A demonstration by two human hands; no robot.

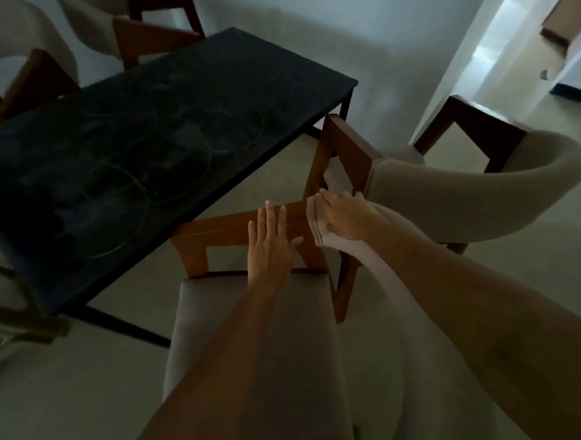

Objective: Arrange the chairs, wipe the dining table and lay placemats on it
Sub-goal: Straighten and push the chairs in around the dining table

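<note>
A black dining table with dusty ring marks fills the left middle. Directly below me stands a beige upholstered chair with a brown wooden frame, its front under the table's near edge. My left hand hovers open with straight fingers over the chair's wooden arm rail. My right hand grips the end of the chair's curved beige backrest where it meets the wood. A second beige chair stands to the right, angled away from the table.
Two more beige chairs stand at the table's far left side. A metal frame shows at the lower left. A bright doorway opens at the upper right. Pale floor surrounds the table.
</note>
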